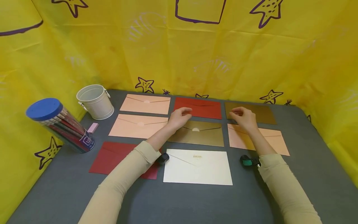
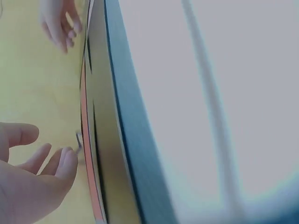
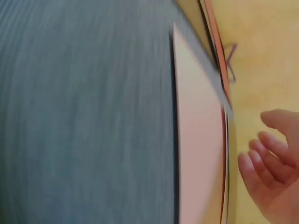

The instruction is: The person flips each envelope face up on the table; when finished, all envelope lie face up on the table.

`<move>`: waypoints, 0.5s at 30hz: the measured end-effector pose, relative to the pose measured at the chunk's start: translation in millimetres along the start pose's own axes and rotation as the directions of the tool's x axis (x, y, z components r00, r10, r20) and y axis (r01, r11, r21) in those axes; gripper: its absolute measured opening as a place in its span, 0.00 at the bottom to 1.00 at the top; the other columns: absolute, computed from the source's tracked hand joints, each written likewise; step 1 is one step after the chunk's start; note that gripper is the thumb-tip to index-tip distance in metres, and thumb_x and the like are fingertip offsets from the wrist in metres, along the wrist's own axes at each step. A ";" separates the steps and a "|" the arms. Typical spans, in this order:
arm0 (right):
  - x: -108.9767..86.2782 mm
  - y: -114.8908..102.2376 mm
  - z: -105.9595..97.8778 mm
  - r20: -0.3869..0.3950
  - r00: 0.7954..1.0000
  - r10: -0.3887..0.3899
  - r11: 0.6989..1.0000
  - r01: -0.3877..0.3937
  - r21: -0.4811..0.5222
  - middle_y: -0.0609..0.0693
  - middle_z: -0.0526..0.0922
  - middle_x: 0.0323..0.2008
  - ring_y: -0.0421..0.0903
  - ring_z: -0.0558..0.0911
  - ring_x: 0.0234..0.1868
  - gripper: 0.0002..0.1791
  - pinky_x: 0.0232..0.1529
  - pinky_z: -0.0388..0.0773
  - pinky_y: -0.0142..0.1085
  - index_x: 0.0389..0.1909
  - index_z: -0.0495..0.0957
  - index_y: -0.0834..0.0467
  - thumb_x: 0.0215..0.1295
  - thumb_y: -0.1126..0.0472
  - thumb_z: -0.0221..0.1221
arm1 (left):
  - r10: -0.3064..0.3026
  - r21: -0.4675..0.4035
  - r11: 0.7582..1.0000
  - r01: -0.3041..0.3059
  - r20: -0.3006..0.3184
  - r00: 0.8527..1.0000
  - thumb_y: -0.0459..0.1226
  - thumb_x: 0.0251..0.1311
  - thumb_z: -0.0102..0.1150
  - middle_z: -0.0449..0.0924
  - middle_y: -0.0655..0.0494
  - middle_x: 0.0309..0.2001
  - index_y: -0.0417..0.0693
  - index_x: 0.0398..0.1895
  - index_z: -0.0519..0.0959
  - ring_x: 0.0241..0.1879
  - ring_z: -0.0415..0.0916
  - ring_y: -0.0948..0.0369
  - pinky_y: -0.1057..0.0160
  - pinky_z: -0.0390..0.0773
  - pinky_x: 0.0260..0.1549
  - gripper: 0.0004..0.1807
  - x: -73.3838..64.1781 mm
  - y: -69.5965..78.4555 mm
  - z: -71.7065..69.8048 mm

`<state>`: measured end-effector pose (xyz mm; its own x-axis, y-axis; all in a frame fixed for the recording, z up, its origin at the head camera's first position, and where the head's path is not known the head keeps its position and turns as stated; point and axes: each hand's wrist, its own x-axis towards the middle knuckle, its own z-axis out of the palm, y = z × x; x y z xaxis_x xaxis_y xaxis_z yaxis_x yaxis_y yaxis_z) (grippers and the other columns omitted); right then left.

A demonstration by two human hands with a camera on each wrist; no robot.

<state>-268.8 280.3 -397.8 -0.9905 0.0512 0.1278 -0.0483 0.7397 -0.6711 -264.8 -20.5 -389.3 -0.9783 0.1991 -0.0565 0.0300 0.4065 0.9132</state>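
Observation:
Envelopes lie in three rows on the dark grey table. My left hand (image 1: 180, 119), loosely bent with nothing between thumb and fingers, hovers near the red envelope (image 1: 205, 109) and over the corner of the gold envelope (image 1: 207, 137). My right hand (image 1: 245, 119) is also empty, thumb apart from relaxed fingers. In the head view it overlaps the other gold envelope (image 1: 264, 113) and the right-hand peach envelope (image 1: 275, 140). In front lies a white envelope (image 1: 198, 171) with small gold print. A dark red envelope (image 1: 102, 158) is partly hidden by my left forearm.
Two more peach envelopes, an upper one (image 1: 145, 107) and a lower one (image 1: 134, 129), lie on the left. Beyond them stand a white metal bucket (image 1: 99, 105) and a blue-lidded tub of pencils (image 1: 65, 127), beside a pink eraser (image 1: 93, 128). A yellow curtain (image 1: 181, 56) hangs behind the table (image 1: 201, 205).

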 end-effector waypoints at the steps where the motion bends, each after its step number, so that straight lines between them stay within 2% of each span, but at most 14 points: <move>1: -0.5 4.8 -4.4 -0.018 1.000 0.006 1.000 -0.006 -0.013 0.61 0.83 0.46 0.57 0.80 0.46 0.21 0.44 0.75 0.41 0.52 0.80 0.63 0.68 0.51 0.59 | 0.001 -0.003 1.000 -0.001 0.020 1.000 0.36 0.68 0.55 0.76 0.49 0.59 0.45 0.63 0.75 0.58 0.73 0.52 0.54 0.73 0.55 0.20 1.2 3.7 5.7; 5: -3.1 24.9 -24.9 -0.062 0.996 0.065 0.998 -0.065 -0.008 0.63 0.81 0.51 0.61 0.76 0.53 0.24 0.53 0.70 0.52 0.55 0.77 0.62 0.69 0.48 0.57 | 0.004 -0.011 1.000 -0.003 0.095 0.995 0.38 0.68 0.55 0.77 0.50 0.60 0.46 0.63 0.75 0.55 0.75 0.53 0.56 0.74 0.54 0.21 7.2 17.8 28.9; 9: -6.3 45.1 -46.3 -0.086 0.991 0.105 0.994 -0.107 -0.017 0.65 0.75 0.58 0.65 0.69 0.60 0.28 0.59 0.65 0.58 0.60 0.74 0.63 0.70 0.46 0.56 | 0.014 0.015 1.000 -0.017 0.148 0.989 0.38 0.69 0.55 0.76 0.52 0.60 0.46 0.64 0.74 0.56 0.74 0.55 0.57 0.75 0.53 0.21 15.6 29.6 52.2; 12: -9.7 58.2 -60.4 -0.072 0.990 0.117 0.992 -0.120 -0.038 0.67 0.69 0.63 0.68 0.64 0.64 0.32 0.62 0.60 0.62 0.64 0.69 0.64 0.70 0.44 0.54 | 0.018 0.027 0.999 -0.024 0.179 0.984 0.39 0.69 0.54 0.76 0.53 0.61 0.46 0.64 0.74 0.59 0.73 0.55 0.57 0.73 0.55 0.22 22.7 37.2 69.5; 15: -11.5 70.4 -70.5 -0.025 0.992 0.123 0.990 -0.125 -0.073 0.69 0.62 0.67 0.71 0.57 0.67 0.37 0.63 0.53 0.66 0.68 0.64 0.64 0.70 0.42 0.53 | 0.016 0.017 1.000 -0.020 0.213 0.977 0.38 0.69 0.54 0.75 0.52 0.61 0.45 0.65 0.73 0.60 0.71 0.54 0.57 0.72 0.56 0.22 28.5 44.0 85.6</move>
<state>-251.8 379.0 -395.0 -0.9854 0.1587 0.0625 0.0849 0.7744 -0.6270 -273.9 79.5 -385.3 -0.9116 0.3911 -0.1270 0.0529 0.4179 0.9070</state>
